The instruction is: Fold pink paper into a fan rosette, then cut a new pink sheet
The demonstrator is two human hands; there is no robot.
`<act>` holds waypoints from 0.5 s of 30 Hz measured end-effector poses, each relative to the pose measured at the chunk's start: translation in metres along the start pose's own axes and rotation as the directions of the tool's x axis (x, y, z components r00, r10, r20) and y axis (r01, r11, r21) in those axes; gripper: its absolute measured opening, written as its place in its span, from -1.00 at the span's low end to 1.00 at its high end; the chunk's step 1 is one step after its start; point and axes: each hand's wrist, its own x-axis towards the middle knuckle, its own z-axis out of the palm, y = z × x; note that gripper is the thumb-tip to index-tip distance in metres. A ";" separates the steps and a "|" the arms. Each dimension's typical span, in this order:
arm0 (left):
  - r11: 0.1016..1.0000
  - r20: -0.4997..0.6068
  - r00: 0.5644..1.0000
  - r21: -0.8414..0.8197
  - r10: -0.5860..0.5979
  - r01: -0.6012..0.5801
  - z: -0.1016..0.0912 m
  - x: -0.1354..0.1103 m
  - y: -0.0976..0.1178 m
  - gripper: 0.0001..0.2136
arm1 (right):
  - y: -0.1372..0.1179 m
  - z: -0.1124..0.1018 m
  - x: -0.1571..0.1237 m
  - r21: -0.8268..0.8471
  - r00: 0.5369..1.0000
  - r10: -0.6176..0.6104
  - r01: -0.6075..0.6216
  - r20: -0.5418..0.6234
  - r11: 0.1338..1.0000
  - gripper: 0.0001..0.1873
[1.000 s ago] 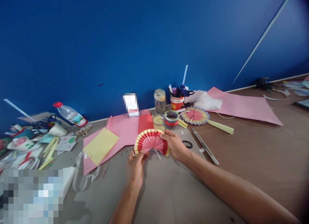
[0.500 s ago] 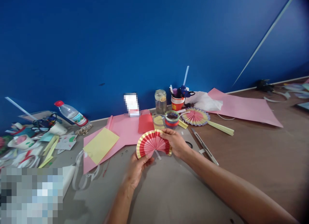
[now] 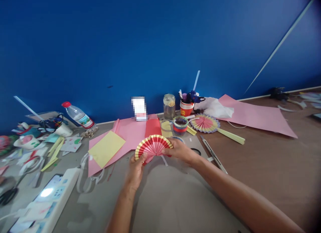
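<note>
Between my hands, spread in a half circle above the table, is a pleated paper fan [image 3: 155, 146] with a pink middle, a red band and a yellow rim. My left hand [image 3: 136, 167] grips its left end, thumb on the front. The right end is pinched by my right hand [image 3: 180, 151], whose thumb presses on the pleats. A narrow pale strip [image 3: 165, 160] shows just under the fan. Beyond it lie a red paper sheet [image 3: 152, 126], pink paper [image 3: 130, 129] and a roll of tape [image 3: 167, 125].
A utility knife [image 3: 213, 154] lies right of my right hand. Behind stand a jar [image 3: 169, 106], a cup of tools [image 3: 186, 107] and a finished round fan [image 3: 205, 122]. At left are yellow paper [image 3: 107, 149], a bottle [image 3: 79, 116], a power strip [image 3: 62, 189] and scissors [image 3: 10, 194].
The fan has shifted slightly left in my hands. My right thumb now presses on its front, and the left hand has moved a little up and left. The view has shifted slightly.
</note>
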 end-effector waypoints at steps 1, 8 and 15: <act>1.000 -0.020 1.000 -0.018 0.005 -0.005 0.002 -0.001 0.000 -0.76 | 0.002 0.001 0.000 0.010 1.000 0.022 -0.022 -0.005 1.000 -0.84; 0.981 -0.077 0.997 -0.193 0.014 -0.029 0.010 -0.006 -0.004 -0.78 | 0.016 0.018 0.000 0.348 0.991 0.037 0.011 -0.132 0.937 -0.78; 0.963 -0.125 0.992 -0.269 -0.006 -0.028 0.013 -0.007 -0.007 -0.79 | 0.019 0.025 -0.001 0.462 0.987 0.060 0.016 -0.148 0.887 -0.75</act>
